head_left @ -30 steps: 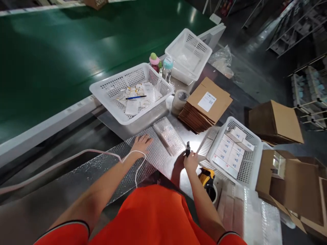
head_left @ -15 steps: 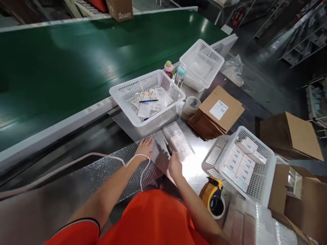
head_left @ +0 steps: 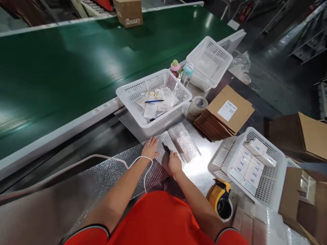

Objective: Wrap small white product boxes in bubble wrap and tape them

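My left hand (head_left: pixel 150 148) lies flat with fingers spread on a long strip of bubble wrap (head_left: pixel 112 173). A white cord (head_left: pixel 102 156) passes over my left wrist. Closed around a dark cutter (head_left: pixel 166 148), my right hand (head_left: pixel 175 163) is just right of my left hand, with the cutter's tip over the bubble wrap. Beyond the cutter lies a bubble-wrapped packet (head_left: pixel 184 141) with white boxes inside, on the metal table (head_left: pixel 198 170).
A white basket (head_left: pixel 143 125) of papers and a pen stands ahead, beside a tape roll (head_left: pixel 198 106) and cardboard mailers (head_left: pixel 227 112). On the right are a yellow tape dispenser (head_left: pixel 219 194) and a basket (head_left: pixel 278 180) of small boxes. A green conveyor (head_left: pixel 76 68) runs behind.
The view has shifted, moving the surroundings rightward in the picture. My right hand and the cutter have moved slightly closer to my left hand, which stays flat on the bubble wrap.
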{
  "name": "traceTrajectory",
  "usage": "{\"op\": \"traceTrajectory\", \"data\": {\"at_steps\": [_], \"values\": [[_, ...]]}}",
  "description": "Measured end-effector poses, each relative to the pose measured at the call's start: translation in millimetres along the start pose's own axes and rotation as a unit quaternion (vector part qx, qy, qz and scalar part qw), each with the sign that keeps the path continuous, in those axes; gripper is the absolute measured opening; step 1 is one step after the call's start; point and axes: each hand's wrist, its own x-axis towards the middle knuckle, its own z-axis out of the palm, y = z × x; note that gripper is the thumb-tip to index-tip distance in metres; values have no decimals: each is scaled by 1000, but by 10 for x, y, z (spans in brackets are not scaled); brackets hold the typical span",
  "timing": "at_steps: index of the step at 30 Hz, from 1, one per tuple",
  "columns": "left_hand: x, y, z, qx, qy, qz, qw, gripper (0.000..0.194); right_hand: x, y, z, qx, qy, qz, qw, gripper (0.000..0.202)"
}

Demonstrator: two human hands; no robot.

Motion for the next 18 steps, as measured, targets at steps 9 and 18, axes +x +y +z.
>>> {"op": "traceTrajectory", "data": {"at_steps": [9,18], "values": [[20,118,-51,12,-25,-34,999,79,-1785,1761,533,36,123,231,965,53],[-21,737,96,-437,-2,-169,883,39,-394,1101,-338,34,283,183,941,55]]}}
